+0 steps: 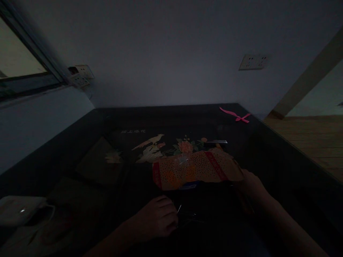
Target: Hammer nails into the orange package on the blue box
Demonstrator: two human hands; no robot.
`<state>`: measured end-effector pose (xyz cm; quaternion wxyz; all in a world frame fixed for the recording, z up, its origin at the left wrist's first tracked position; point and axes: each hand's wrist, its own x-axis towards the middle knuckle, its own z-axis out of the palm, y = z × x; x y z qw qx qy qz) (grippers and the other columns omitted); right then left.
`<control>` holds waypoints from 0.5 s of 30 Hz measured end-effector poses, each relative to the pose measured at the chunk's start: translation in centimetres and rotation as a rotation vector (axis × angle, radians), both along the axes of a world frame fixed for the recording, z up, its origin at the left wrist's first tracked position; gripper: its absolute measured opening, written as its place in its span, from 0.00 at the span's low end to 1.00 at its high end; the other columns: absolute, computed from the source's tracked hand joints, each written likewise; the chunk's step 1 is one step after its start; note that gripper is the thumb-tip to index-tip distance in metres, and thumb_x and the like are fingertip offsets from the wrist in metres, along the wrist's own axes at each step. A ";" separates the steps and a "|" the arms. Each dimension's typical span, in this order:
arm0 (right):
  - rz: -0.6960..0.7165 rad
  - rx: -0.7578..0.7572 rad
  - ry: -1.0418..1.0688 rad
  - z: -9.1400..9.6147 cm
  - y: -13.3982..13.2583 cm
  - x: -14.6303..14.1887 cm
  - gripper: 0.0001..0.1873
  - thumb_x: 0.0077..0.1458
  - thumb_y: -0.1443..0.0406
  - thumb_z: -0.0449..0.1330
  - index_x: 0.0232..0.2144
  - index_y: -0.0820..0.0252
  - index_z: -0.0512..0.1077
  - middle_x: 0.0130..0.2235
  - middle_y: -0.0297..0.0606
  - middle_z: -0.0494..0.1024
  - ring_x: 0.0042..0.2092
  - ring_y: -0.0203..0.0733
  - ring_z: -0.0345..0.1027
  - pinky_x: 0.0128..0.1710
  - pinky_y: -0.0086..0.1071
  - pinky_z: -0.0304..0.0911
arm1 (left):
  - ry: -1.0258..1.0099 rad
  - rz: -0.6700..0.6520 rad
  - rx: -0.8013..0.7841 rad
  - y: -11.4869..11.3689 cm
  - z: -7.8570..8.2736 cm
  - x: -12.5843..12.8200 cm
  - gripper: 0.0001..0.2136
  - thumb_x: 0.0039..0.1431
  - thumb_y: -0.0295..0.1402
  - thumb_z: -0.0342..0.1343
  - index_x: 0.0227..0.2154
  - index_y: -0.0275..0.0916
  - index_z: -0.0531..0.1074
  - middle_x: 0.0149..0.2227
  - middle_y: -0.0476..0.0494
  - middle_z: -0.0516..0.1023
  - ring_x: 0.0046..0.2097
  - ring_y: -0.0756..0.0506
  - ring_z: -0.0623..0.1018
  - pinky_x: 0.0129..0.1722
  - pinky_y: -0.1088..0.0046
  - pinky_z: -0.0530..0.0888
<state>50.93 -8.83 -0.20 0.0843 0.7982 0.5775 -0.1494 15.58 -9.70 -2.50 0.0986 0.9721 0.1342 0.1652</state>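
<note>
The scene is very dark. My left hand rests near the front of a black table, fingers curled around a thin metal thing that I cannot make out. My right hand grips the right end of an orange and red dotted packet, which lies across the table's middle. The fingers of that hand are partly hidden behind the packet.
The tabletop bears a painted bird and flower picture. A pink ribbon lies at the far right corner. White objects with a cable sit at the left front. Wall sockets are behind; wooden floor lies to the right.
</note>
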 end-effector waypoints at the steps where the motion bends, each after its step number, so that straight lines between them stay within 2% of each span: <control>1: 0.001 0.000 0.002 -0.1 0.0 0.1 0.10 0.62 0.64 0.58 0.45 0.63 0.72 0.46 0.41 0.77 0.44 0.44 0.73 0.44 0.43 0.70 | -0.007 0.009 -0.054 0.0 0.0 0.0 0.01 0.58 0.28 0.53 0.32 0.40 0.67 0.31 0.50 0.75 0.34 0.49 0.71 0.38 0.72 0.66; 7: 0.022 0.012 0.017 0.1 -0.2 0.1 0.10 0.62 0.65 0.58 0.45 0.63 0.73 0.46 0.40 0.78 0.44 0.44 0.74 0.44 0.43 0.70 | -0.073 0.015 -0.322 -0.1 0.3 0.0 0.06 0.53 0.25 0.56 0.34 0.40 0.68 0.34 0.49 0.76 0.37 0.50 0.73 0.39 0.75 0.68; 15: 0.033 0.051 0.030 0.1 -0.4 0.0 0.10 0.62 0.66 0.58 0.46 0.62 0.73 0.45 0.40 0.79 0.43 0.43 0.75 0.44 0.42 0.70 | -0.112 0.032 -0.490 0.1 1.0 0.0 0.05 0.55 0.24 0.54 0.34 0.40 0.69 0.33 0.48 0.77 0.36 0.50 0.75 0.43 0.72 0.70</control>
